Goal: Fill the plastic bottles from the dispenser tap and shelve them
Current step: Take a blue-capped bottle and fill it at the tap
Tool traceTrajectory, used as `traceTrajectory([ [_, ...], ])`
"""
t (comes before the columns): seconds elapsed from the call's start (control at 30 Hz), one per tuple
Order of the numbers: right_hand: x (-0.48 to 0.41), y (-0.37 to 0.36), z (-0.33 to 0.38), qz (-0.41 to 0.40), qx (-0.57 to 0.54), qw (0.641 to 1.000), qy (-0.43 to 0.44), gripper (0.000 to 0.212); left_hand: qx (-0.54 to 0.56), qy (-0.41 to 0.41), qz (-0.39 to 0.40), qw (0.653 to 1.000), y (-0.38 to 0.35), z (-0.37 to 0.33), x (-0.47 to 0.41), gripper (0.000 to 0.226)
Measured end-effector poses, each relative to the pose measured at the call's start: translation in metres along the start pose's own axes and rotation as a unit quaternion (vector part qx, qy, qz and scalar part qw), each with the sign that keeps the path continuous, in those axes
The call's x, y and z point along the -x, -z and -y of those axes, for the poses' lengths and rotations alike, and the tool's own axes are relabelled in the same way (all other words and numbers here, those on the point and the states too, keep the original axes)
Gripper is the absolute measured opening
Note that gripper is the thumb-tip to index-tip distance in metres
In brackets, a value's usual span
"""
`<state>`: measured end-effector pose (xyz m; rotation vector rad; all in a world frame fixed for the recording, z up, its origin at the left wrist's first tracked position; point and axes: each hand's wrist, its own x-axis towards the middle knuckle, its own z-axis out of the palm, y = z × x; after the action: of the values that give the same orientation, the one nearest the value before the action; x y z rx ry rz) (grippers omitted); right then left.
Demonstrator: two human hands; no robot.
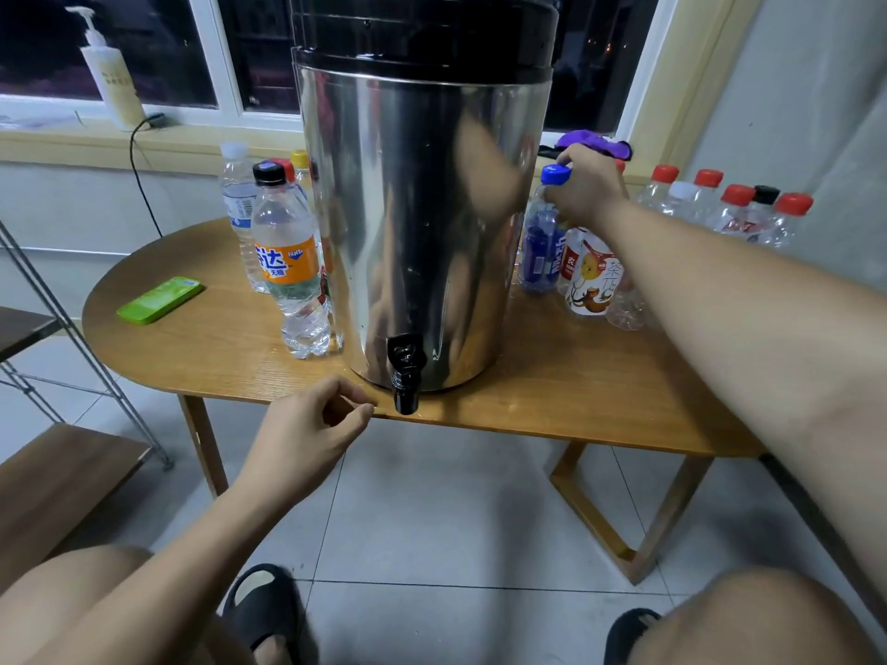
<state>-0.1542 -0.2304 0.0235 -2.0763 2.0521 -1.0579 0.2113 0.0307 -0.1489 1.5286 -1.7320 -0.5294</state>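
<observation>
The right hand (588, 184) has its fingertips closed around the neck of a blue-capped bottle (542, 242), just under the blue cap (556, 175); this bottle stands on the table's far right, just beside the dispenser, and whether it holds liquid cannot be told. The left hand (307, 434) is empty, its fingers loosely curled with thumb and forefinger nearly meeting, hovering at the near table edge just left of the black tap (406, 376).

The steel dispenser (422, 223) with its black lid stands mid-table, the tap overhanging the near edge of the wooden table (576, 376). To its left an orange-labelled bottle (293, 271) with a black cap holds clear liquid almost to the shoulder; behind it stand a white-capped bottle (237, 204) and others with red and yellow caps. Right of the grasped bottle sit a tea-labelled bottle (593, 276) and, farther right, a row of clear bottles (729, 208), mostly red-capped, that look empty. A green phone (161, 300) lies on the left of the table.
</observation>
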Motion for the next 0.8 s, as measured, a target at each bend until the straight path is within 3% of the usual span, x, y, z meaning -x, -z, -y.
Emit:
traceTrajectory([
  [0.2,0.042,0.015,0.007,-0.071,0.003,0.995,0.064,0.043,0.002,-0.007,-0.004,1.0,0.004,-0.004,0.002,0.008],
  [0.43,0.126,0.073,0.032,-0.109,-0.109,0.985,0.079,0.041,0.011,-0.018,-0.007,1.0,0.003,-0.01,0.007,0.008],
  [0.8,0.264,0.09,0.052,0.002,-0.258,0.96,0.106,0.027,0.029,-0.035,0.002,0.999,0.002,-0.016,0.019,0.008],
])
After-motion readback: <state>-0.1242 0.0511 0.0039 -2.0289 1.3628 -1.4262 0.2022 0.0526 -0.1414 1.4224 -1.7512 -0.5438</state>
